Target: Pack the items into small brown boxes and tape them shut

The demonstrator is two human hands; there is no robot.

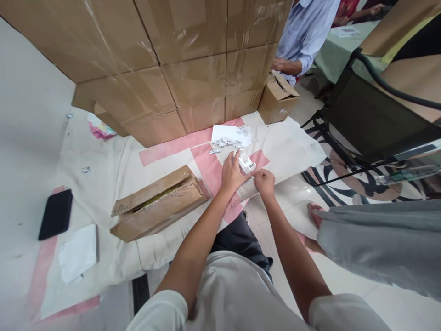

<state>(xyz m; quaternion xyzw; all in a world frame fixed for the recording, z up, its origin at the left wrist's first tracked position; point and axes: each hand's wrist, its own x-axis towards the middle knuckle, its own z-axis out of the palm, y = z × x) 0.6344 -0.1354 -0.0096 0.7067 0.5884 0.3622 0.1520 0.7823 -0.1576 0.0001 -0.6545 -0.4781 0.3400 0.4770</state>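
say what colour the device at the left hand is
The device is mostly white, best in head view.

On the cloth (282, 142), a box (168, 207) lies left of the small device (246, 164), with a phone (55, 214) farther left. Behind the device, scraps (225, 142) lie partly on paper (220, 132); stacked cartons (193, 82) stand behind these, a second box (272, 108) at their right.

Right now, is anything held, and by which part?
The left hand holds a white device by its left side; the right hand is closed beside it, around what, if anything, is unclear.
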